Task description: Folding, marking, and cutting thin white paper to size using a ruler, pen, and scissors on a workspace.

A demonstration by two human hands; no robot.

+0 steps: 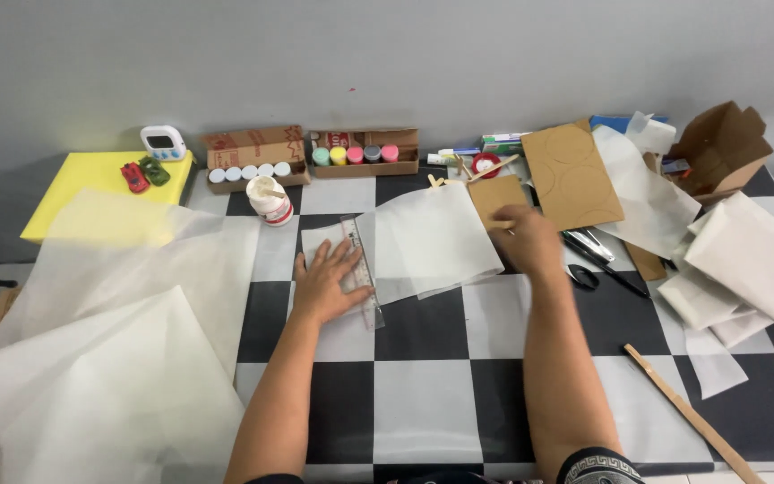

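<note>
Left hand (329, 282) lies flat, fingers spread, pressing a clear ruler (360, 272) onto a tissue sheet (427, 237) at table centre. Right hand (524, 240), further right, pinches a thin stick (501, 225) over the sheet's far-right corner, beside a cardboard piece (497, 194). Scissors (595, 265) lie just right.

The table (423, 394) had a smooth, shiny top of black and white squares. Thin white paper sheets (427, 237) lay on it, soft and a bit see-through. The left hand (329, 282) pressed flat on a clear plastic ruler (362, 273). The right hand (526, 237) touched a brown cardboard piece (497, 195), matt and plain. On the right lay scissors (597, 262) with shiny metal blades and black handles. A pale wooden stick (687, 412) lay near on the right.
</note>
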